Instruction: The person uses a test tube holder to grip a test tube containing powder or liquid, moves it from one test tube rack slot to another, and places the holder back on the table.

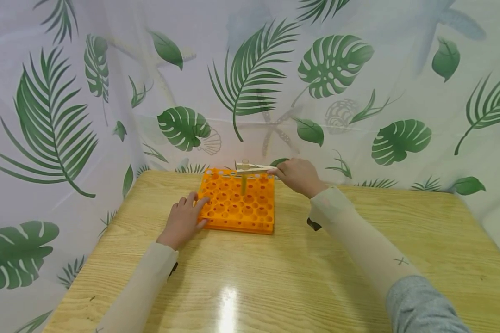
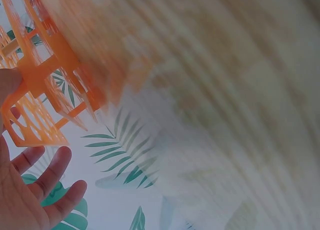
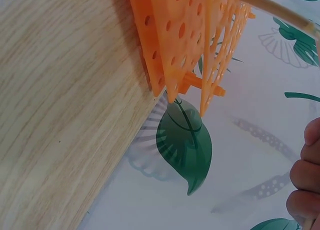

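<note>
An orange test tube rack (image 1: 237, 225) with rows of round holes stands on the table. My left hand (image 1: 181, 224) grips its left front corner between thumb and index finger; in the left wrist view the other fingers (image 2: 50, 175) spread away from the rack (image 2: 37, 72). With my right hand (image 1: 300, 178) I hold a wooden test tube holder (image 1: 256, 169) by its end, level over the rack's back part. Its jaws clasp a test tube (image 1: 243, 185) near the top, upright and yellowish. Whether the tube's lower end sits in a hole is hard to tell.
The wood-grain table (image 1: 241, 273) extends in front and to the right of the rack. Behind it hangs a white cloth (image 1: 275, 152) printed with green leaves, close to the rack's back. The right wrist view shows the table's back edge beside the rack (image 3: 187, 35).
</note>
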{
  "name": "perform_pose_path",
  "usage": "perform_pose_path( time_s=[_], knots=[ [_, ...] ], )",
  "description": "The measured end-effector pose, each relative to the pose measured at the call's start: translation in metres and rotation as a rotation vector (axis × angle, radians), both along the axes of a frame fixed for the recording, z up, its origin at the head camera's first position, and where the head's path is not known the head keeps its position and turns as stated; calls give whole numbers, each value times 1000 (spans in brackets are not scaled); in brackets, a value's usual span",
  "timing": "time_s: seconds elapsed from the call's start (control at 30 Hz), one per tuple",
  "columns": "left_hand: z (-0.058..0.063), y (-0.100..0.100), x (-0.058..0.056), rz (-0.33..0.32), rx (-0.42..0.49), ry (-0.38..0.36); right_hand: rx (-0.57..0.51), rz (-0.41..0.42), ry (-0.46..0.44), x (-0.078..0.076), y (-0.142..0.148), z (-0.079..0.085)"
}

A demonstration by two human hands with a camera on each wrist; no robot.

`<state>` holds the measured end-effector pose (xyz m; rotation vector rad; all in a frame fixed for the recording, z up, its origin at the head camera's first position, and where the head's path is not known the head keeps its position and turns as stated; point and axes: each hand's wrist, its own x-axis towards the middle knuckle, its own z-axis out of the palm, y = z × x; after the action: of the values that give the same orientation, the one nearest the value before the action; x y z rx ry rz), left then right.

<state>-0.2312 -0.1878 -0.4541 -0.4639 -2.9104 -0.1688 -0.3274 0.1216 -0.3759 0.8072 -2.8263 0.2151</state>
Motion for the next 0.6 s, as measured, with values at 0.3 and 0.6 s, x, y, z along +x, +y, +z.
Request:
perform_pose_path(
  time_s=[0.3,0.6],
  knots=[
    [-1,0,0,2,9,-1,6,-8,-14,1,-3,-2],
    [0,0,1,-1,8,5,17,2,-36,0,-6,-5]
  ],
)
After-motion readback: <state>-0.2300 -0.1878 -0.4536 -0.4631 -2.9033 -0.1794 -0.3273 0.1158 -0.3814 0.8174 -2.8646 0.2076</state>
